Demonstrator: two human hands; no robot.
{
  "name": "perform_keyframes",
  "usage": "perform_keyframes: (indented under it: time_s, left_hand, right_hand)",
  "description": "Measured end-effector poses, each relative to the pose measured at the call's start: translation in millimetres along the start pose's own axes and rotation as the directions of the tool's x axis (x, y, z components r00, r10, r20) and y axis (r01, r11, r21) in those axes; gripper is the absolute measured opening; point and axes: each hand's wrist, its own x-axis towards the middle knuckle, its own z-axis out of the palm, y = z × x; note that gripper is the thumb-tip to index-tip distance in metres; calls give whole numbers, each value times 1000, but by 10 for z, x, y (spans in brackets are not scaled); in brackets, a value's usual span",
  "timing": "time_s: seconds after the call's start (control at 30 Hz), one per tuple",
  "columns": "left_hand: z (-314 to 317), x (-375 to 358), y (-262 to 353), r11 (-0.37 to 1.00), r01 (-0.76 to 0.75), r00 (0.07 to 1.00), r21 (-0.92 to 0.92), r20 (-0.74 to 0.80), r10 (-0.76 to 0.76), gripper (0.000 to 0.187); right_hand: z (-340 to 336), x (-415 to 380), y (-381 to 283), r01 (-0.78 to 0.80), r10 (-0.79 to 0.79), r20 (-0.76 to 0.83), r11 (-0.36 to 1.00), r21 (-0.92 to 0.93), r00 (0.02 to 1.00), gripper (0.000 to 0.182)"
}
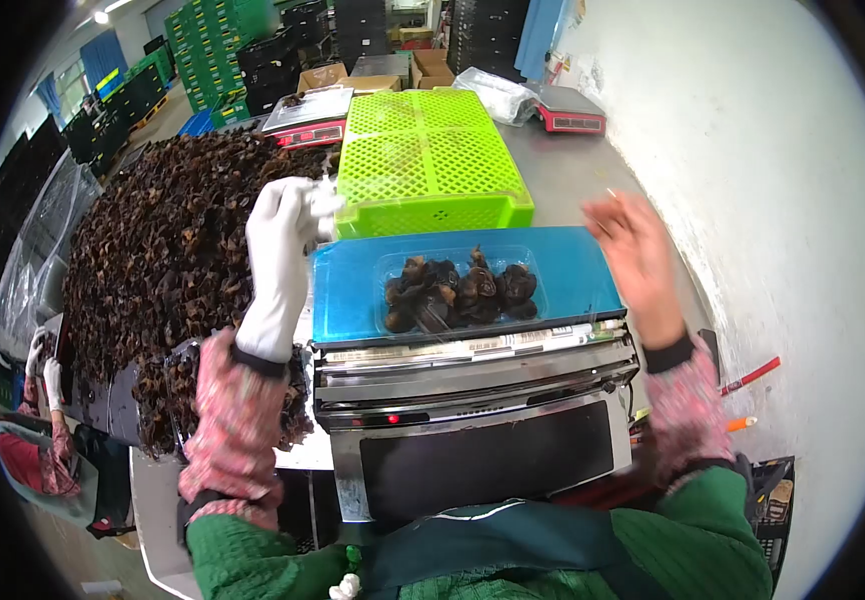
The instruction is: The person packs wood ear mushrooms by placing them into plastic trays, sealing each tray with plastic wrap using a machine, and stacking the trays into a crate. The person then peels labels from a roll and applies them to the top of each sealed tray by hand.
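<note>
A clear plastic tray (381, 275) of dark, wrinkled pieces like wood ear mushrooms (463, 290) sits on a blue surface (343, 290) behind the wrapping machine (473, 410). My left hand (283, 225), in a white glove, is raised beside the upturned lime-green crate (428, 150). Its fingers are bent together near a blurred whitish bit that I cannot make out. On the other side, my bare right hand (638, 245) hovers past the blue surface's right edge. Its fingers are slightly apart and blurred, with nothing clearly held. Neither hand touches the tray.
A large heap of the dark pieces (173, 240) covers the left. Red-based scales (568, 108) stand at the back, with stacked green crates (218, 50) beyond. A white wall (783, 200) bounds the right. A co-worker's gloved hands (48, 365) show at far left.
</note>
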Motion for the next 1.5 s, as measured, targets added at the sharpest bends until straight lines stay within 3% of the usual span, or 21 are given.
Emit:
perform_keyframes:
  time_s: [0.03,0.1,0.17,0.2,0.27,0.3,0.37,0.47,0.5,0.63,0.83,0.87,0.97,1.0,1.1,1.13,1.17,1.23,1.33,1.47,1.5]
  left_hand:
    - [-22,272,-387,995,3,1000,-102,-6,-4,13]
    - [-424,610,-1493,960,-2,973,281,223,-63,19]
    - [-324,428,-2056,823,67,998,564,-41,-53,37]
    - [-346,430,-2028,736,-100,973,669,222,-70,45]
    - [-244,58,-1703,809,-121,914,575,383,-135,40]
    - [-364,-9,-1741,536,-570,791,623,592,154,27]
    - [-330,3,-1576,519,-537,803,665,592,72,29]
    - [-223,147,-1411,453,-382,847,806,501,-177,36]
    - [-211,190,-1553,762,71,881,643,318,-351,40]
    - [-283,362,-1117,663,556,569,501,352,-743,32]
    - [-462,167,-955,733,604,538,313,518,-665,35]
    - [-428,136,-800,761,588,458,275,662,-593,30]
    - [-670,231,-1046,729,470,483,498,546,-685,24]
    - [-580,175,-962,741,396,567,542,489,-662,22]
    - [-725,189,-1323,610,-384,743,693,624,-242,24]
    - [-740,89,-1351,606,-368,767,705,599,-231,28]
    - [-617,-64,-1202,673,-68,814,736,431,-389,30]
    - [-477,-193,-991,680,109,803,725,339,-490,34]
    - [-384,-373,-841,789,373,758,488,330,-562,33]
    - [-373,-785,-533,776,399,798,490,232,-556,29]
    - [-499,-896,-557,772,284,831,569,256,-494,28]
  right_hand:
    - [5,216,175,-7,6,18,998,69,1000,15]
    - [-618,814,1015,-77,82,164,996,-38,983,17]
    - [-686,653,1508,-153,147,-46,968,-199,988,22]
    - [-744,632,1568,-136,121,-63,924,-356,991,28]
    - [-661,690,1555,12,-6,12,779,-627,1000,35]
    - [-557,588,1482,126,-75,102,671,-730,992,36]
    - [-460,470,1402,180,4,219,554,-813,976,37]
    - [-367,554,1271,86,251,257,539,-838,933,43]
    - [-361,575,1245,69,279,251,529,-846,927,43]
    - [-440,540,1147,42,284,244,569,-821,927,46]
    - [-580,351,1076,-10,278,190,588,-809,942,50]
    - [-610,317,1085,18,250,208,599,-801,946,50]
    - [-615,221,1047,-39,312,194,608,-793,930,48]
    - [-586,172,990,-80,355,177,604,-793,918,47]
    - [-473,11,786,-209,461,115,595,-776,880,43]
    - [-478,-5,785,-220,461,111,604,-766,880,43]
    - [-483,-26,785,-232,463,106,614,-755,880,42]
    - [-480,-60,796,-229,442,98,625,-746,891,42]
    - [-466,-137,788,-213,406,88,638,-740,910,41]
    - [-467,-507,558,-165,380,130,651,-741,916,38]
    - [-501,-660,473,-133,369,150,641,-756,917,37]
